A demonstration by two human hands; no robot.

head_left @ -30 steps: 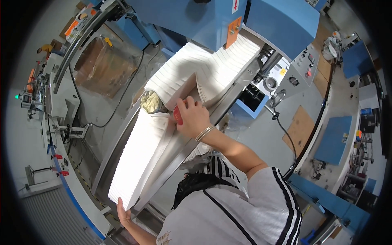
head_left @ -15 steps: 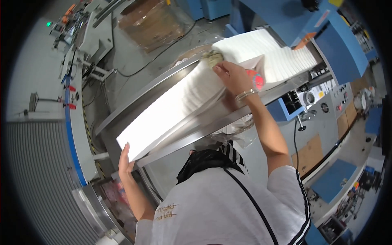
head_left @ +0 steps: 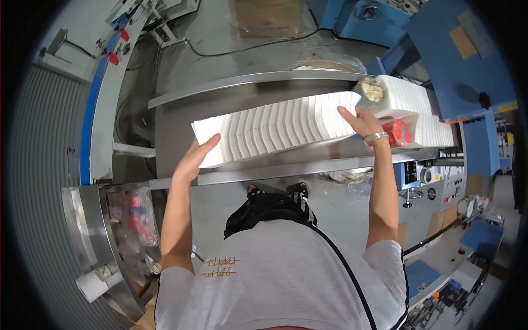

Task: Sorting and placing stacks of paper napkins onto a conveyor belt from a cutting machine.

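Since half a second ago, both hands have closed in on a shorter section of the white stack, which now lies nearly level across the view rather than slanting.

Item: long stack of folded white sheets (head_left: 286,127), fanned like file cards, resting on the steel trough (head_left: 264,91) of a conveyor machine.

Left hand (head_left: 193,159): open, fingers spread and flat, palm pressed against the stack's left end face; thumb along the near lower edge. Holds nothing else.

Right hand (head_left: 360,121): open, fingers extended and pressed into the stack's right portion, parting this section from the further white sheets (head_left: 418,107) that continue beyond it. A metal bangle (head_left: 376,137) sits on the wrist. Just beside this hand, touching the stack, lie a red object (head_left: 397,132) and a yellowish wad (head_left: 371,91); whether the hand grips either cannot be told.

Position of stack: between the two hands, on the trough, above its front steel rail (head_left: 286,173).

Surroundings relative to the stack: blue machine housing (head_left: 456,60) beyond its right end; blue-edged curved conveyor (head_left: 93,110) beyond its left end; clear bag with pink-red packs (head_left: 135,214) below its left end.
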